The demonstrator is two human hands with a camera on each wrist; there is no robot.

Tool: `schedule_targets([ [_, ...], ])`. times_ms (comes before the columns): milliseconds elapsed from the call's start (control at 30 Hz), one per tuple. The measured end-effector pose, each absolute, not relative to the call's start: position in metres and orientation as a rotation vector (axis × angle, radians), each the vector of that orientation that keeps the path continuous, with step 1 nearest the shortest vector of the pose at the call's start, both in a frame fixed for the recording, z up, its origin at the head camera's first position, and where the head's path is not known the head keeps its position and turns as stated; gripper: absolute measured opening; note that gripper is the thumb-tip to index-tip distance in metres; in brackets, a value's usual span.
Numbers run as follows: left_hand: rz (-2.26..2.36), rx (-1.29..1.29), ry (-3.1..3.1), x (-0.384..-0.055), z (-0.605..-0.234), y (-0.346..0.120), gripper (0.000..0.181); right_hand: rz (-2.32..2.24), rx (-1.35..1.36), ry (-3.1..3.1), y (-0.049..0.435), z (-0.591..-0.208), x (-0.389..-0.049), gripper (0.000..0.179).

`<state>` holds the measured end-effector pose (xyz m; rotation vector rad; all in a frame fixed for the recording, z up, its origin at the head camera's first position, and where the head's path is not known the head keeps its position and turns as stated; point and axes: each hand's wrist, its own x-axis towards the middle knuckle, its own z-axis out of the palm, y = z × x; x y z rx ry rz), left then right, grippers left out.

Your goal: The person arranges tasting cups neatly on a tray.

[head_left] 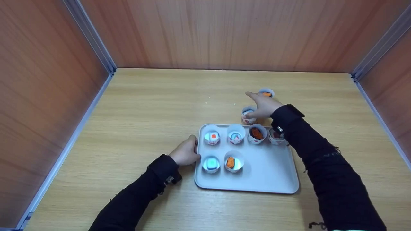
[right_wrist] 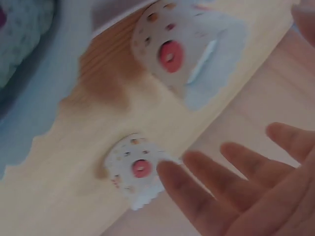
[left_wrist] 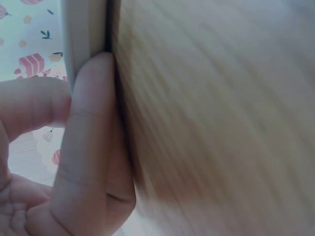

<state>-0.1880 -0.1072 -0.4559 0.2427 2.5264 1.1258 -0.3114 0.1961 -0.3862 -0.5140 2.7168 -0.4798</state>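
My left hand (head_left: 185,151) grips the left rim of a light grey tray (head_left: 273,173). In the left wrist view its fingers (left_wrist: 88,123) lie along the tray's edge, with the thumb over the rim. My right hand (head_left: 265,105) reaches over the table behind the tray, fingers spread and holding nothing. By its thumb stands a paper cake cup (head_left: 248,121) with a donut print. Past the fingers is a second paper cup (head_left: 266,91) with an orange piece inside. Whether the thumb touches the nearer cup I cannot tell.
Several paper cups stand on the tray: four along its far side, among them one with a brown-orange piece (head_left: 257,134), and two at front left, holding a turquoise piece (head_left: 212,163) and an orange piece (head_left: 231,162). Wood-look panels (head_left: 221,35) wall the table. Tiny white specks lie behind the tray.
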Motion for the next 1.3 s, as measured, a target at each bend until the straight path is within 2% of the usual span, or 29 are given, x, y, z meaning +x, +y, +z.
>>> schedule_targets([
  [400,1.134,0.252,2.537,-0.185,-0.455,-0.107,0.031,-0.374,-0.380,2.692,0.183,-0.404,-0.314,0.087],
  [867,1.120,0.249,2.543,-0.185,-0.456,-0.104,0.032,-0.379,-0.325,2.726,0.185,-0.410,-0.315,0.066],
  [1300,1.124,0.236,2.538,-0.185,-0.457,-0.105,0.033,-0.793,-0.373,2.760,0.204,-0.393,-0.312,0.067],
])
